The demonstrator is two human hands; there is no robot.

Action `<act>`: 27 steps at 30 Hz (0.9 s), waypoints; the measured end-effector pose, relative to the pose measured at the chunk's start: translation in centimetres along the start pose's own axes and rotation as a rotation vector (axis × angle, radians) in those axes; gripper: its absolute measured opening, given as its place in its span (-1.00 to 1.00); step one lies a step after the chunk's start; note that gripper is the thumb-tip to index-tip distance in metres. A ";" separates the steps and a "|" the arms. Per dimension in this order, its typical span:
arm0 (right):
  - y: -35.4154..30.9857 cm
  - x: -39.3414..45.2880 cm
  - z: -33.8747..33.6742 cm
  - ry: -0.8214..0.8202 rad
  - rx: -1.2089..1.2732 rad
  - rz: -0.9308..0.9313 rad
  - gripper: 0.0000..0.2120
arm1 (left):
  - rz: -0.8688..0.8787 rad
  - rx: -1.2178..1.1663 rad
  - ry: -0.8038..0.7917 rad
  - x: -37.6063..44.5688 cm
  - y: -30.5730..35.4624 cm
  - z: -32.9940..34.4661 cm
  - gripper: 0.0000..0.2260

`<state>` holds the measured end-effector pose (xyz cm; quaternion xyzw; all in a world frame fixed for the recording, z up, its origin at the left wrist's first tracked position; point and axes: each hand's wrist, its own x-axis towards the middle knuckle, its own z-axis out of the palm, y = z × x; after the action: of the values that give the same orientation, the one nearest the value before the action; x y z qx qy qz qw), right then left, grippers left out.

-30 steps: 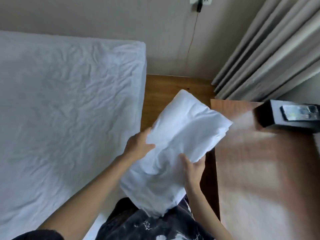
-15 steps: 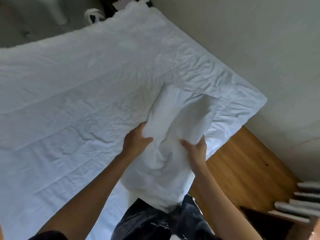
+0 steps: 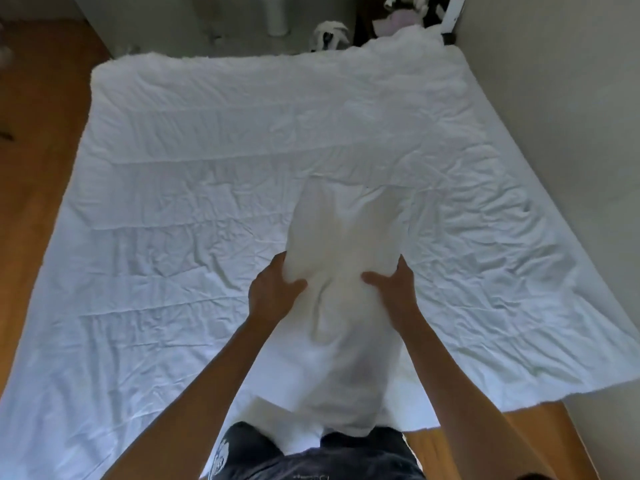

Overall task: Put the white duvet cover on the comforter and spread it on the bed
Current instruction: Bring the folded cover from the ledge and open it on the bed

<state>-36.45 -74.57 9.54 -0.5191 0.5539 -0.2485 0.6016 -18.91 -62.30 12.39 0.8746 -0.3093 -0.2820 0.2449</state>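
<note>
- Fingers (image 3: 277, 271) of both hands curl round the folded duvet cover (image 3: 343, 244), left hand (image 3: 272, 292), right hand (image 3: 394, 289).
- Best lowered onto the bed (image 3: 173, 202), then unfolded from one corner.

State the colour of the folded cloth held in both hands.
White, like the bed beneath; the folded cloth shows in the head view.

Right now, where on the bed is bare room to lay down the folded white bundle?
Both hands hold the folded duvet cover above the bed. The sheet is bare left of it and toward the far edge. Clutter lies beyond that edge.
</note>
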 end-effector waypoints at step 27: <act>30.4 30.8 -25.8 0.185 -0.864 0.216 -0.25 | 0.280 0.365 -0.349 12.2 2.5 46.8 -0.35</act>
<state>-60.61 -100.18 -26.49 -0.6372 0.7094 0.0242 0.3003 -42.18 -84.14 -24.02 0.7912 -0.5101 -0.3313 0.0629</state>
